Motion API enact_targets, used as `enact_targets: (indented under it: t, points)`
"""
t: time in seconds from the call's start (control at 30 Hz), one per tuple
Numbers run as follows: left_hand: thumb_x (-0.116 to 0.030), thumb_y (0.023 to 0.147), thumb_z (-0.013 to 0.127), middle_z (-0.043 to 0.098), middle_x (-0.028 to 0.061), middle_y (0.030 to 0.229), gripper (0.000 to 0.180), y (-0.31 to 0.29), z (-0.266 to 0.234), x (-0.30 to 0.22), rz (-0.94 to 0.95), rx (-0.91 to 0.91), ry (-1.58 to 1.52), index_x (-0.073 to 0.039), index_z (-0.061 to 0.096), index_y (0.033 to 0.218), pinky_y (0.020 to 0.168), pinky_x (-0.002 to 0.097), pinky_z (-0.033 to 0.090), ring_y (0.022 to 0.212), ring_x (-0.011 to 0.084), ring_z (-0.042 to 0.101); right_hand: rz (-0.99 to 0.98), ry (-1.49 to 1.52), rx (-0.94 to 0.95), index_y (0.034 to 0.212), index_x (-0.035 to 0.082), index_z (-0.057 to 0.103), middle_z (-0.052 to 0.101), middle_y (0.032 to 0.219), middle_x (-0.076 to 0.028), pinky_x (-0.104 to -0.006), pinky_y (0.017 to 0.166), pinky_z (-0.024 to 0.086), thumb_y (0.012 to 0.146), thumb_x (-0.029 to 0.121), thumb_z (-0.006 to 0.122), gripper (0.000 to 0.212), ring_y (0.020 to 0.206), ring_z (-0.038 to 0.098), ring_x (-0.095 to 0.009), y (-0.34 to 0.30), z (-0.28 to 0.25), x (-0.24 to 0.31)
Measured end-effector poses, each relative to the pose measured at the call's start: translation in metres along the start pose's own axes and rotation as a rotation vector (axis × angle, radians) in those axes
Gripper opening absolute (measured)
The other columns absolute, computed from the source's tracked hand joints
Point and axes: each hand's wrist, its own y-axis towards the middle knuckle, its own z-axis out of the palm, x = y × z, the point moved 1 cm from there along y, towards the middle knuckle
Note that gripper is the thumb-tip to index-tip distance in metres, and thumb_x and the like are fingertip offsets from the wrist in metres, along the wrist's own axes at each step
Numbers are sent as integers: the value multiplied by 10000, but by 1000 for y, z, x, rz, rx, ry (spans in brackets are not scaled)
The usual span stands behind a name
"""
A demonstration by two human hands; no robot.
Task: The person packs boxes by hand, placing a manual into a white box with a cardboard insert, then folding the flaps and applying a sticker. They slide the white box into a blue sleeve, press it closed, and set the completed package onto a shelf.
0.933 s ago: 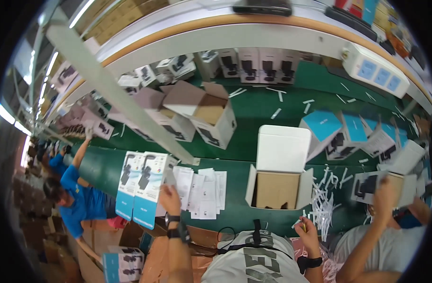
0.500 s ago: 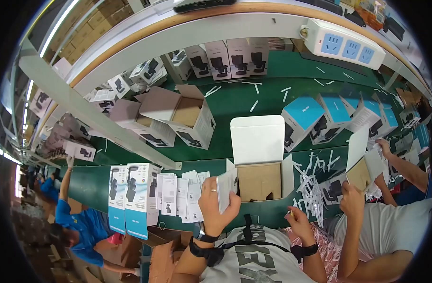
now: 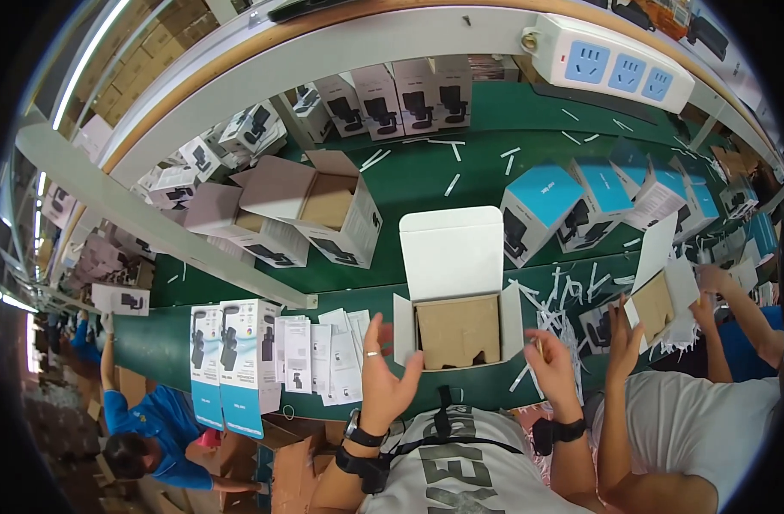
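Note:
An open white box point(image 3: 451, 253) stands in front of me on the green bench, its lid raised and side flaps spread. A brown cardboard insert point(image 3: 457, 325) fills its inside, with dark gaps at the lower edge. Beside the left flap is my left hand point(image 3: 388, 377), thumb and fingers apart, a ring on one finger and nothing held. My right hand point(image 3: 553, 370) is by the right flap, its thumb and forefinger pinched around something small that I cannot make out. Left of the box lie several folded leaflets point(image 3: 341, 355), fanned out.
Two white-and-blue printed boxes point(image 3: 242, 364) lie left of the leaflets. Open boxes point(image 3: 336, 214) and blue-topped boxes point(image 3: 542, 201) stand further back. White paper strips point(image 3: 563, 330) are heaped at right, near a co-worker's hand point(image 3: 623, 343) on another box. A power strip point(image 3: 623, 64) hangs above.
The leaflet my left hand held is no longer visible, and that hand has opened beside the box. My right hand has risen to the right flap. The view has shifted slightly.

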Motion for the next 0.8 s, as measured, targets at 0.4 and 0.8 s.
enact_targets:
  t: [0.4, 0.8]
  points:
    - [-241, 850, 830, 367, 249, 1670, 863, 19, 67, -32, 515, 417, 632, -68, 442, 1600, 1228, 542, 343, 1521, 478, 372, -476, -439, -105, 1210, 36, 720, 691, 959, -97, -322, 658, 504, 946, 117, 758, 278, 782, 670, -199, 38, 32, 46]
    - [-270, 845, 835, 389, 222, 1666, 859, 21, 65, -24, 508, 445, 647, -103, 460, 1600, 1235, 555, 328, 1526, 477, 363, -536, -637, -272, 1042, 63, 756, 725, 869, -133, -383, 617, 540, 903, 118, 789, 153, 698, 698, -323, 53, 35, 61]
